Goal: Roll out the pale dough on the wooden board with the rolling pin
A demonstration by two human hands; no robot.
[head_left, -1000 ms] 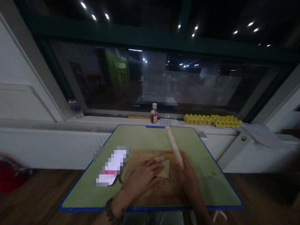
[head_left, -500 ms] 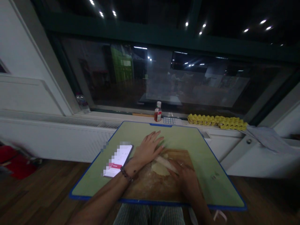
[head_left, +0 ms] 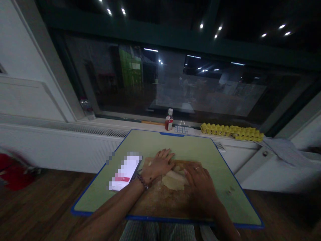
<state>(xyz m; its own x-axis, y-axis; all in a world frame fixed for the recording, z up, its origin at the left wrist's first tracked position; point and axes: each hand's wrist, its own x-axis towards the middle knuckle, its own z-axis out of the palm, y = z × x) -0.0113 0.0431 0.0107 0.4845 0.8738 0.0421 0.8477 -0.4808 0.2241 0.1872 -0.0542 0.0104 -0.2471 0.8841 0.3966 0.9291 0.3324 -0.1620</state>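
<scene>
A pale rolling pin [head_left: 176, 175] lies across a flat, thin round of dough [head_left: 172, 183] on a floury wooden board [head_left: 165, 204]. My left hand [head_left: 160, 165] rests palm down over the pin's left end, its fingers stretched forward past the board's far edge. Over the right end lies my right hand [head_left: 200, 179], also palm down, with fingers extended and a ring on one of them. Both ends of the pin are hidden beneath my palms. The dough shows on the near side of the pin.
The board sits on a green folding table [head_left: 235, 201] with a blue rim. A lit phone [head_left: 127, 174] lies beside my left forearm. On the sill stand a small bottle of reddish liquid [head_left: 169, 122], yellow egg cartons [head_left: 230, 131] and a clear plastic bottle [head_left: 87, 108].
My left hand has come down and nearer, its fingers less spread. My right hand has shifted forward and right, and the pin lies at a flatter slant.
</scene>
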